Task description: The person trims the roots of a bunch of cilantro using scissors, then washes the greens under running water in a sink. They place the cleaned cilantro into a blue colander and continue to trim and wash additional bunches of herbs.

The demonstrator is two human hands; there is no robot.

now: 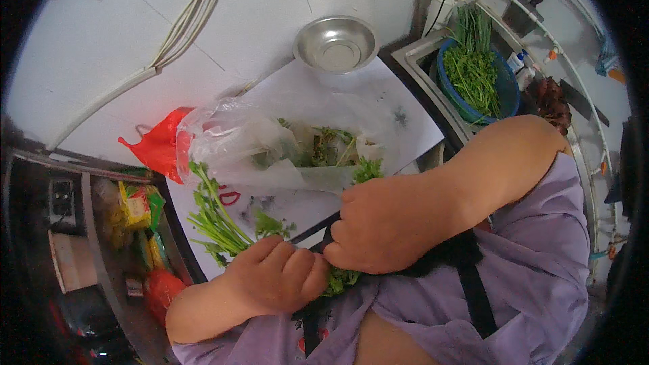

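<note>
Near my body, both hands are close together over a bunch of leafy green herbs (223,233), whose stems stick out to the left. My left hand (276,276) is closed around the stems, with leaves showing below and above it. Beside it, my right hand (383,223) is curled with the fingers bent inward; leaves show at its upper edge and beneath it, but its fingertips are hidden. Beyond the hands a clear plastic bag (243,137) lies open on the white tabletop (418,126), with wilted greens (332,147) inside.
A steel bowl (337,43) stands at the table's back. On the right, a sink (416,56) holds a blue basket (512,86) of greens. A red plastic bag (162,144) lies left of the clear bag. Shelves (96,243) with packets stand at the left.
</note>
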